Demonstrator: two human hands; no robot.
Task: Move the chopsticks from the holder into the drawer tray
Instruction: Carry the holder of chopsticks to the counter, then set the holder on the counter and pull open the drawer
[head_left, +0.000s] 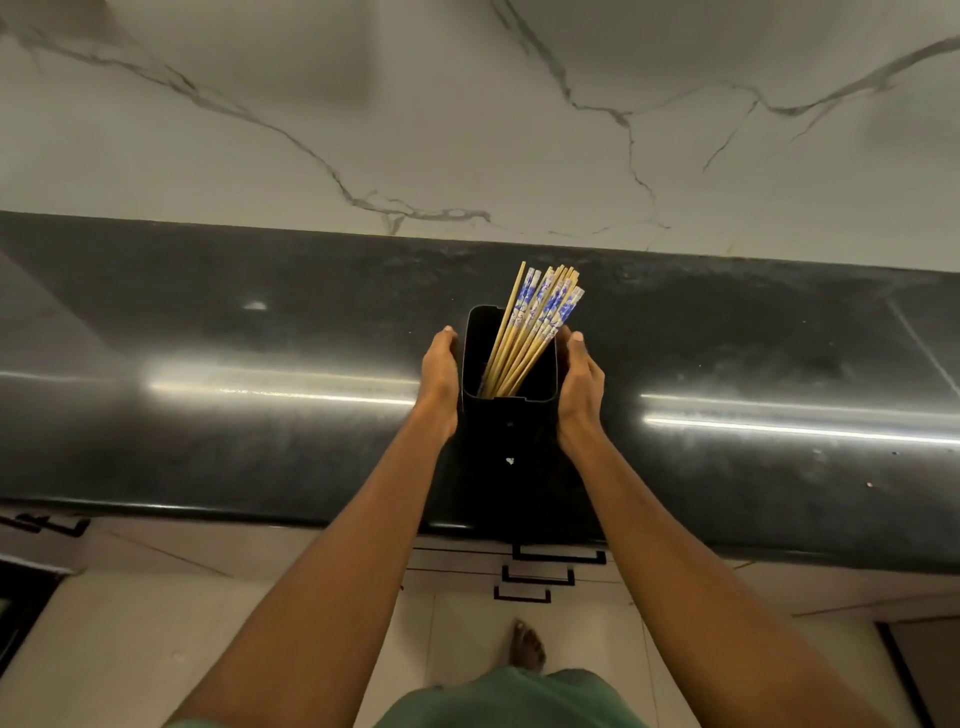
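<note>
Left grip (439, 376): arm outstretched, fingers straight, flat against the holder (509, 447) on its left side.
Right grip (579, 387): mirrored, pressing the right side.
Chopsticks (537, 317): leaning inside holder, over bench (208, 441).

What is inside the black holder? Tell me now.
Chopsticks, bamboo with blue-and-white tops, lean toward the far right corner of the holder. Their lower tips and the floor inside are lost in shadow.

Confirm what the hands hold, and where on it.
The tall black rectangular holder, pressed between the left hand and right hand on its opposite side walls near the rim.
</note>
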